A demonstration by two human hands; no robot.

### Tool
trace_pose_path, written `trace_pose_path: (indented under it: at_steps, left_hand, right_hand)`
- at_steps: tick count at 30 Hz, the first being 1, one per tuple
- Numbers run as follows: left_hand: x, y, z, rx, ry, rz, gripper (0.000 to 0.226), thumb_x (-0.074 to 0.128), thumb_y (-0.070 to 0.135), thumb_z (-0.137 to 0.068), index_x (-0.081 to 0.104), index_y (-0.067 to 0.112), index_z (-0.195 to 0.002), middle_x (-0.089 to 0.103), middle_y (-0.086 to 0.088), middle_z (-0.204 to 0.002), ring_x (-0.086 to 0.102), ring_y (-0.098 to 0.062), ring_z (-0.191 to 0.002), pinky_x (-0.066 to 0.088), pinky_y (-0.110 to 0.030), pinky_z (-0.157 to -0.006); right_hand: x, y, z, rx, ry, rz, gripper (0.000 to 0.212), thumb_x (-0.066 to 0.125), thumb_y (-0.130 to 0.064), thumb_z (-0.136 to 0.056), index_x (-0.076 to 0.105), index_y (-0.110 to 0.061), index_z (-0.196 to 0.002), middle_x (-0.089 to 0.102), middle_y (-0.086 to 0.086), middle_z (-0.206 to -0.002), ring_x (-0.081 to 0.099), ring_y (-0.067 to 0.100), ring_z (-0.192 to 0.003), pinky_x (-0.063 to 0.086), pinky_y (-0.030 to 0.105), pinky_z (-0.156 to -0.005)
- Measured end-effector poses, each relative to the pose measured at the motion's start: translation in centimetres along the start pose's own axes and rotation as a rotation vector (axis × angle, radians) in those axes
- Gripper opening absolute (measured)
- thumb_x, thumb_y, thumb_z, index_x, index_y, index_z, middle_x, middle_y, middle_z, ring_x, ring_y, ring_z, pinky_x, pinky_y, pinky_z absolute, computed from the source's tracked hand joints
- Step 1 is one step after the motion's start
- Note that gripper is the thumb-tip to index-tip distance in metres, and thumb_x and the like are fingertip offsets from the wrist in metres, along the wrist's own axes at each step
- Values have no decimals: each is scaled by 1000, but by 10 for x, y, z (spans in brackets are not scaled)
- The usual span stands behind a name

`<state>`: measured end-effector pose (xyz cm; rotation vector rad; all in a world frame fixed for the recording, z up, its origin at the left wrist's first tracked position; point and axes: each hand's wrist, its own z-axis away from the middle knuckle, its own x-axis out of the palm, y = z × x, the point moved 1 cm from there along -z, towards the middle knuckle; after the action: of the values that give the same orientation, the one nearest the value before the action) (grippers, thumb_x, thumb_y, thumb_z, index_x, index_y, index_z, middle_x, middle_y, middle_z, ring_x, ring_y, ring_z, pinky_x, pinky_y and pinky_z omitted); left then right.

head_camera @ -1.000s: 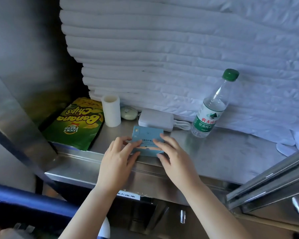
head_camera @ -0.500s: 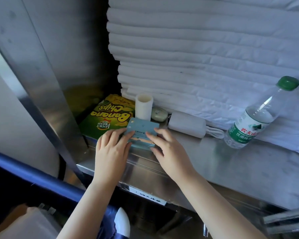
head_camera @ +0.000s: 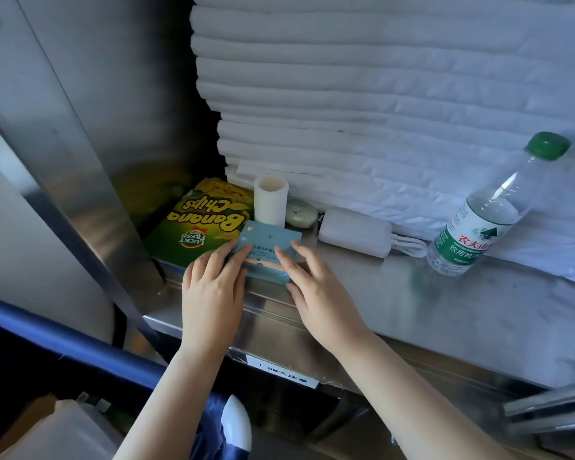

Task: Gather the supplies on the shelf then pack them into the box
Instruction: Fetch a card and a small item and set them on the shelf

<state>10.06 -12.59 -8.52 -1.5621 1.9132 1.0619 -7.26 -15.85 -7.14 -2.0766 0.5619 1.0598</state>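
Note:
A small flat blue box (head_camera: 269, 239) lies at the front lip of the steel shelf (head_camera: 412, 310), partly over a green Banana Chips bag (head_camera: 196, 227). My left hand (head_camera: 211, 293) holds its left end and my right hand (head_camera: 319, 297) its right end, each with fingers on top and the thumb at the near edge. Behind it stand a white cylinder (head_camera: 270, 204), a pale green oval soap (head_camera: 301, 214) and a white power bank (head_camera: 354, 232) with a cable. A green-capped water bottle (head_camera: 478, 227) leans at the right.
Stacked white linens (head_camera: 379, 94) fill the back of the shelf. A steel upright (head_camera: 80, 194) borders the left side. Below runs a blue rail (head_camera: 63, 333), and a brown cardboard edge (head_camera: 30, 423) with something white shows at bottom left.
Both hands have slid the blue box leftward along the shelf, from in front of the power bank to in front of the white cylinder, onto the chips bag. My view turned left.

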Motion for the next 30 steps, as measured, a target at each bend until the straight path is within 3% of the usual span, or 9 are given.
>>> trace_pose_path:
  at_steps: [6, 10, 13, 15, 17, 21, 30]
  left_hand:
    - [0, 4, 0, -3, -11, 15, 38, 46, 13, -90, 56, 10, -127, 55, -11, -131, 56, -33, -108, 43, -45, -90]
    - [-1, 16, 6, 11, 45, 10, 48, 44, 9, -89, 44, 4, -137, 44, -18, -140, 41, -36, -127, 33, -49, -105]
    - [4, 40, 13, 185, 39, 94, 48, 44, 9, -89, 44, 5, -137, 40, -18, -143, 30, -34, -136, 25, -50, -111]
    - [11, 62, 20, 316, -34, 162, 44, 45, 12, -91, 49, 6, -134, 44, -14, -141, 33, -30, -136, 27, -46, -111]
    - [21, 85, 29, 392, -134, 174, 43, 44, 18, -92, 51, 8, -133, 48, -10, -139, 39, -26, -133, 32, -43, -109]
    - [34, 112, 42, 381, -238, 54, 45, 42, 34, -91, 59, 9, -125, 56, -10, -131, 49, -27, -126, 37, -46, -105]
    - [15, 150, 74, 229, -384, -28, 59, 31, 47, -91, 52, 11, -133, 46, -14, -141, 39, -34, -133, 30, -53, -107]
  right_hand:
    - [0, 0, 5, -8, -39, 8, 58, 51, -7, -93, 31, -18, -147, 29, 9, -151, 47, 26, -122, 53, 43, -83]
    - [-6, 5, 15, 31, -54, 1, 68, 52, -18, -94, 13, -20, -150, 19, 5, -156, 37, 24, -134, 48, 41, -94]
    - [-19, 18, 28, 159, -5, 108, 62, 57, -25, -92, 32, -8, -145, 40, 10, -146, 43, 26, -128, 42, 37, -99]
    - [-30, 30, 40, 194, 36, 199, 46, 58, -25, -90, 52, -3, -130, 54, 11, -131, 50, 27, -121, 44, 37, -100]
    - [-41, 40, 56, 208, 50, 281, 38, 52, -27, -93, 59, -4, -123, 58, 11, -126, 52, 28, -119, 43, 38, -101]
    - [-55, 48, 93, 261, 29, 427, 50, 32, -38, -96, 55, -9, -130, 54, 8, -135, 49, 26, -126, 39, 38, -107]
    - [-74, 45, 164, 282, -33, 474, 60, 46, -45, -92, 37, -15, -144, 35, 6, -149, 32, 23, -139, 20, 40, -113]
